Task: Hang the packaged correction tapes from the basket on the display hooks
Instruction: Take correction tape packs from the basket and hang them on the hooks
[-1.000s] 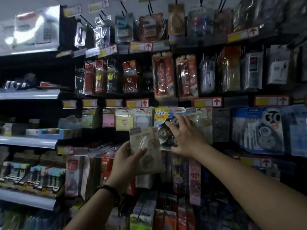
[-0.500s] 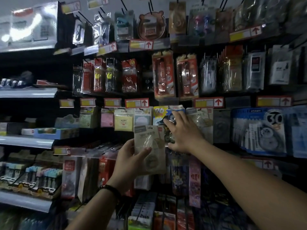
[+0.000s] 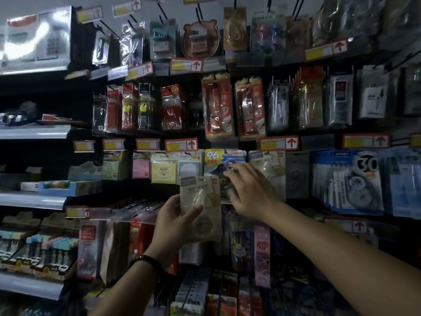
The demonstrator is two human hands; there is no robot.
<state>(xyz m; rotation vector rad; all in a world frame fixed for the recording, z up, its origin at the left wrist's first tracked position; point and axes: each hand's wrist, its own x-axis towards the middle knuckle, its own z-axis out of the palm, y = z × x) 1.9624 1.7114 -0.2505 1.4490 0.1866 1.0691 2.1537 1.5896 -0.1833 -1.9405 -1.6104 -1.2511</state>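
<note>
Dim shop shelving fills the view, a dark wall of hooks crowded with glossy stationery packs and yellow price tags with red arrows. I take the blue pack marked 96 (image 3: 224, 157) as the landmark. It hangs in the middle row, and its lower half is hidden behind the hands.

Just below and left of this pack, the left hand (image 3: 175, 221) holds one beige correction tape pack (image 3: 201, 207). The fingers are closed around its left edge and the thumb presses across the front. The pack is a flat card with a clear plastic blister, through which a rounded tape body shows. It stands upright, its long axis vertical and its top edge towards the hook row.

The right hand (image 3: 251, 190) lies flat on the front of the landmark pack, fingers spread and gripping nothing, as if pressing or parting the hanging stock. Right of the landmark hang similar beige packs (image 3: 266, 166), so I judge that the hook for this item is there, up and to the right of the held pack. The right hand is nearer to that hook; the left one must lift the pack and pass it sideways.

I cannot see any hanging hole in the card, nor the hook itself. No basket is in view.
</note>
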